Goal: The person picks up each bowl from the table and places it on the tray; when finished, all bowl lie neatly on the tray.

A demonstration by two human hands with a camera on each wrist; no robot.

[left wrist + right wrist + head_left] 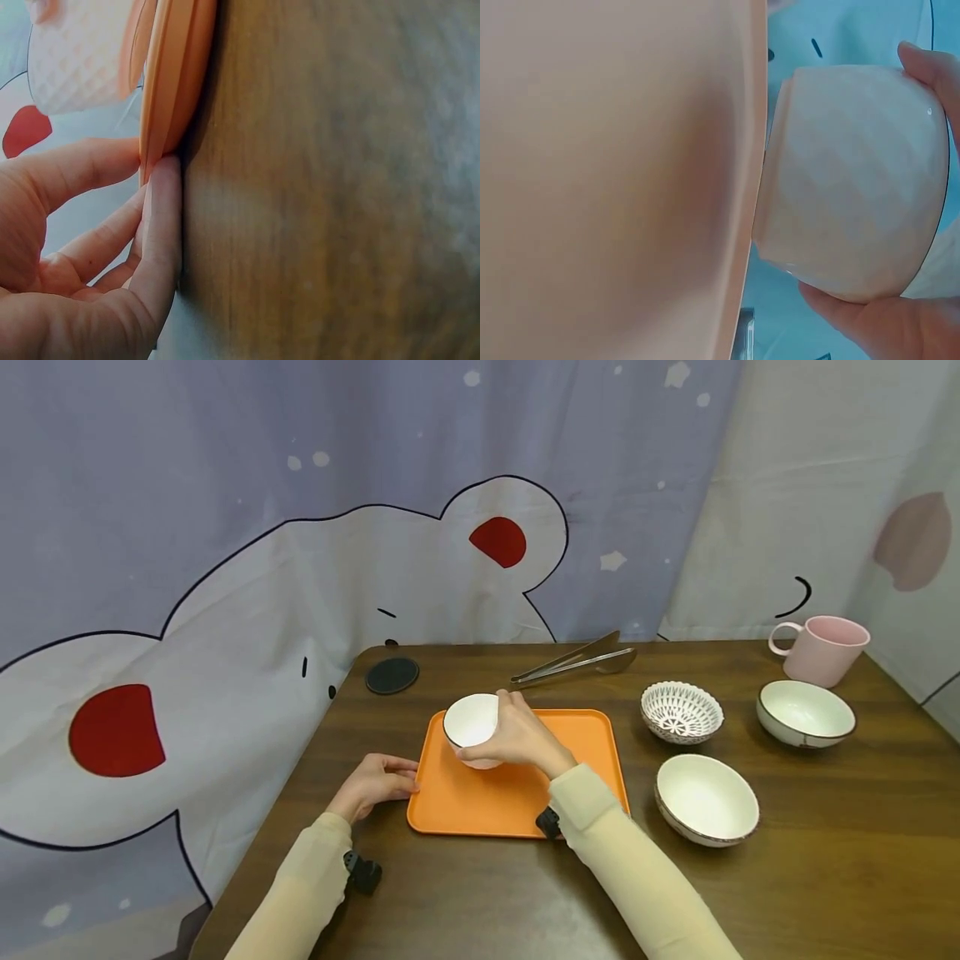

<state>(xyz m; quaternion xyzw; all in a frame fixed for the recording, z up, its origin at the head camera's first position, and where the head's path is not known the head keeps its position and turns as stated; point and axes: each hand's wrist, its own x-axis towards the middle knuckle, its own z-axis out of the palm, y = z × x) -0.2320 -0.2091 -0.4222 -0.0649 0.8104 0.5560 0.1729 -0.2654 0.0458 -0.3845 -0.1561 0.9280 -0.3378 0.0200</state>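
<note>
My right hand (522, 739) grips a small white bowl (471, 720) with a dark rim, thumb on the near side and fingers on the far side. The bowl is over the left part of an orange tray (480, 806). A diamond-textured outer wall shows on this bowl (855, 172) in the right wrist view, its foot close to the tray's rim line. At the tray's left edge, my left hand (377, 787) pinches the rim between thumb and fingers, as the left wrist view shows.
Right of the tray stand a white lattice-patterned bowl (682, 713), a larger cream bowl (707, 800), a pale bowl with a dark rim (806, 714) and a pink mug (827, 652). Metal tongs (573, 662) lie behind the tray, and a dark round coaster (392, 676) lies back left.
</note>
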